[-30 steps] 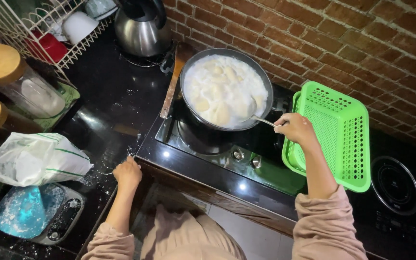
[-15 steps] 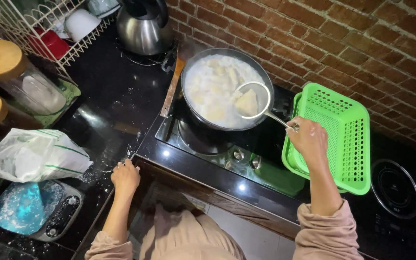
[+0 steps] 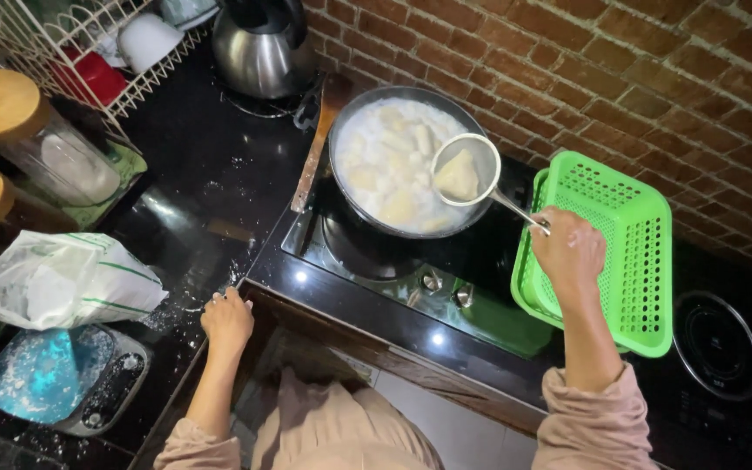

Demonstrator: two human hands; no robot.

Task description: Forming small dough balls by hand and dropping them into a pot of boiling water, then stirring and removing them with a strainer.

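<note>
My right hand (image 3: 569, 254) grips the thin metal handle of a round wire skimmer (image 3: 466, 170). The skimmer is lifted over the right side of a dark pan (image 3: 347, 202) and carries one pale dumpling. The pan holds cloudy white liquid with several more dumplings and sits on a black stove (image 3: 393, 287). A green plastic basket (image 3: 633, 252) lies just right of my hand, tilted against the stove edge. My left hand (image 3: 227, 320) rests on the black counter's front edge, fingers curled, holding nothing.
A wooden spatula (image 3: 317, 139) leans by the pan's left side. A steel kettle (image 3: 258, 48) stands behind it. A white flour bag (image 3: 63, 278), a kitchen scale with a blue dish (image 3: 45, 374), jars with wooden lids (image 3: 6, 122) and a dish rack (image 3: 89, 43) fill the left. Brick wall behind.
My right hand has lifted the skimmer out of the liquid with a dumpling on it and carried it rightward toward the pan's rim. My left hand stayed on the counter edge.
</note>
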